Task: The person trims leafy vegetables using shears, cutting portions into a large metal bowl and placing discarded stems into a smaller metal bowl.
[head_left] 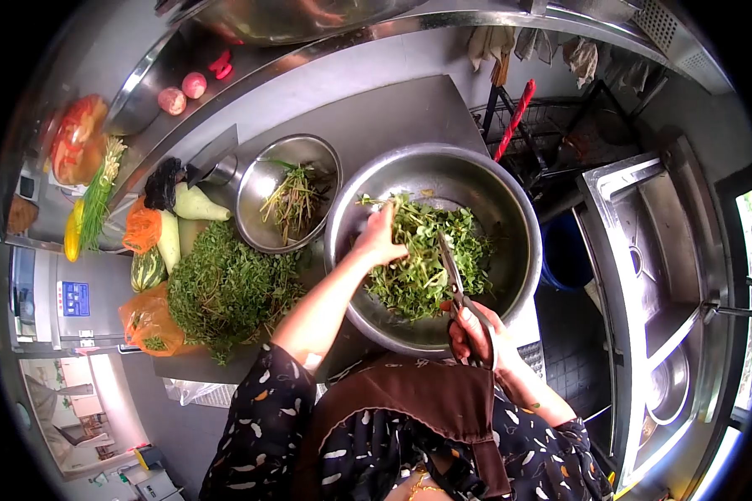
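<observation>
A wide steel bowl (522,242) stands in front of me with cut leafy greens (430,280) in it. Over its left half, my left hand (379,238) is closed around a bunch of the greens, the stems pointing up and left. My right hand (476,330) grips the handles of a pair of scissors (453,271) at the bowl's near right rim. The blades reach into the greens, close to the bunch; whether they are parted is hard to see. Left of this bowl, a smaller steel bowl (249,185) holds trimmed stems (295,200).
A big heap of uncut greens (226,288) lies on the counter at left, beside pale gourds (199,203), orange bags (146,313) and a cleaver (213,154). To the right are a blue bucket (566,250) and a steel sink (668,242). A steel shelf edge (326,52) runs along the back.
</observation>
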Motion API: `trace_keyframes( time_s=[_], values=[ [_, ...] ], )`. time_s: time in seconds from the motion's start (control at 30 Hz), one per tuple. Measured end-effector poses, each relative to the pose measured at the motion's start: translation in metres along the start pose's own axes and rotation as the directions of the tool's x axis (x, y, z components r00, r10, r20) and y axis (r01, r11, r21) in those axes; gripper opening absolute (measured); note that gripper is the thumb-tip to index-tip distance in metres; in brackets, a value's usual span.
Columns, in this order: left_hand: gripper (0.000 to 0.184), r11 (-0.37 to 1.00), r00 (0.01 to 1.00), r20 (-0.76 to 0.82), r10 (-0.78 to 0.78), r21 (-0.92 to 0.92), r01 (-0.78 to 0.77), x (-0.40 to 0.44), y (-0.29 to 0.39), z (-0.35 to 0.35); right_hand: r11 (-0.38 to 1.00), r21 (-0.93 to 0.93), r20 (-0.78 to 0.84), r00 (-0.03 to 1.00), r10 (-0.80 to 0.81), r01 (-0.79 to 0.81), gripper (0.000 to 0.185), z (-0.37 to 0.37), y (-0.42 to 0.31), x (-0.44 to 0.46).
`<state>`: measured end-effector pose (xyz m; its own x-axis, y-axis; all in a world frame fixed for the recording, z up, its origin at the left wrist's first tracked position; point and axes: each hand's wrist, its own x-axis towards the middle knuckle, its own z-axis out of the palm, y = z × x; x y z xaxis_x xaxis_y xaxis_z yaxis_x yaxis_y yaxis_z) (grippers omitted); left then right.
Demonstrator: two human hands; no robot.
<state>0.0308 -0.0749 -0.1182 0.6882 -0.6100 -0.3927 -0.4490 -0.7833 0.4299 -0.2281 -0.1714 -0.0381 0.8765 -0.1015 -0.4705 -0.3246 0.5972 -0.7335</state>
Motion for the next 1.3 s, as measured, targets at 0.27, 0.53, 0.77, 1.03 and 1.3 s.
trace_keyframes(
  time_s=[0.27,0.53,0.77,1.03,1.3],
  values=[
    [0.041,0.923,0.923,-0.05,0.382,-0.02,-0.383,-0.028,0.047,-0.033,0.994,0.045,-0.072,0.993,-0.096,0.1,0.049,-0.016,-0.009,-0.009],
    [0.04,0.818,0.769,0.281,0.575,-0.212,-0.534,-0.046,0.051,-0.037,0.98,0.064,-0.167,0.97,-0.175,0.188,0.052,-0.021,-0.028,-0.01],
    [0.022,0.85,0.949,0.05,0.31,0.432,-0.301,0.028,0.01,0.001,0.982,0.054,-0.061,0.982,-0.179,0.182,0.052,-0.015,-0.02,-0.008],
    [0.02,0.954,0.954,0.018,0.298,-0.007,-0.298,-0.021,0.047,-0.108,0.969,-0.007,-0.119,0.962,-0.245,0.246,0.049,-0.03,-0.021,-0.011],
    [0.016,0.871,0.845,-0.22,0.488,0.059,-0.488,-0.046,0.032,-0.106,0.973,-0.037,-0.044,0.972,-0.23,0.229,0.048,-0.022,-0.025,-0.009]
  ],
)
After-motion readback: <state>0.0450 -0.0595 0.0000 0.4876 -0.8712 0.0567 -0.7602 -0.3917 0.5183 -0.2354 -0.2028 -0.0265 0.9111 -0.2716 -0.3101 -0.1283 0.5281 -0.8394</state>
